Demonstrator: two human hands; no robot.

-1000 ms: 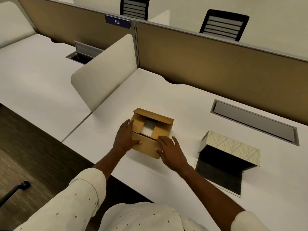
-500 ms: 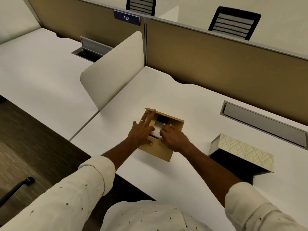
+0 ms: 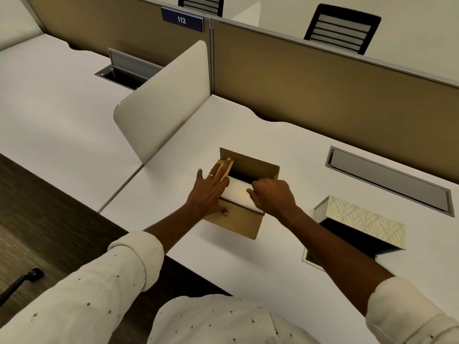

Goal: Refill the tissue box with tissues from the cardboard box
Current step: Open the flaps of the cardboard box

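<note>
A small brown cardboard box (image 3: 236,222) stands on the white desk with its flaps spread. A white stack of tissues (image 3: 238,193) shows in its opening. My left hand (image 3: 210,192) lies flat on the box's left side, fingers holding the left flap outward, thumb on the front flap. My right hand (image 3: 272,194) reaches into the opening from the right, fingers curled on the tissue stack. The tissue box (image 3: 365,219), cream with a leaf pattern, lies to the right, its dark open side facing me; my right forearm hides part of it.
A tan partition (image 3: 323,78) runs along the back of the desk. A white divider panel (image 3: 164,100) stands left of the box. A closed grey cable hatch (image 3: 390,180) sits at the back right, an open one (image 3: 124,73) on the neighbouring desk. Dark floor lies at the left.
Both hands moved from the box's outer front up into its opening. The left now presses the left flap aside and the right has curled onto the tissues. The camera moved closer.
</note>
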